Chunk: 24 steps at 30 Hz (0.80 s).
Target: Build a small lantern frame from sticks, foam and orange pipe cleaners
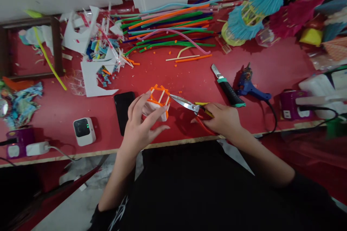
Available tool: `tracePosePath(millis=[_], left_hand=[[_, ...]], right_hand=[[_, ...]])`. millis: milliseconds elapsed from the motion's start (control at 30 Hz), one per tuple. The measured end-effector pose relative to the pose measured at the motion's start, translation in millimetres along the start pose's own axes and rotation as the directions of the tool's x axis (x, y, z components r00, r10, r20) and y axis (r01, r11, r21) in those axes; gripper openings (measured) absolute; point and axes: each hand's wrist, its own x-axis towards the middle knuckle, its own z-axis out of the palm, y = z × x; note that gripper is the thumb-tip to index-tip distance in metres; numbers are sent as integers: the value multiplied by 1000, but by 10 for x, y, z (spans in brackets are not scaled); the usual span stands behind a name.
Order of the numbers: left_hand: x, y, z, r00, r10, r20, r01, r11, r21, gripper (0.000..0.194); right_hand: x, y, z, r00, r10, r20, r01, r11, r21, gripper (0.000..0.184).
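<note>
My left hand (143,119) is closed around a small frame (162,98) of orange strips and pale sticks, with whitish material at its lower side. My right hand (223,117) grips a pair of scissors (187,104) by its red and yellow handles. The blades point left, and their tip is at the frame's right edge; whether it touches cannot be made out. Near my right hand lies a utility knife (227,86) with a black and green handle. A black phone (123,110) rests beside my left hand.
Colourful pipe cleaners (170,25) lie across the back, with paper scraps (100,50) to their left. A blue glue gun (252,88) with a cord sits at right, below a blue paper-roofed model (248,18). A white device (84,131) stands near the table's front edge.
</note>
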Motion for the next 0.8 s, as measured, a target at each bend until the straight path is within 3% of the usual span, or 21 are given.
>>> tracePosePath(millis=[300,600,800], left_hand=[[-64,28,146,980,-45,-192,42,999,-17,57],[-9,64,134,981,-85,-176,83,996,-19,56],[-24,54,129,982,-103,-161,94,994,-61,57]], right_hand=[[-11,3,11,1000,-16,8,16,1000,25,57],[-21,17,86,988,36,151,-42,998,38,67],[-5,43,57,985,24,172,-45,992,121,71]])
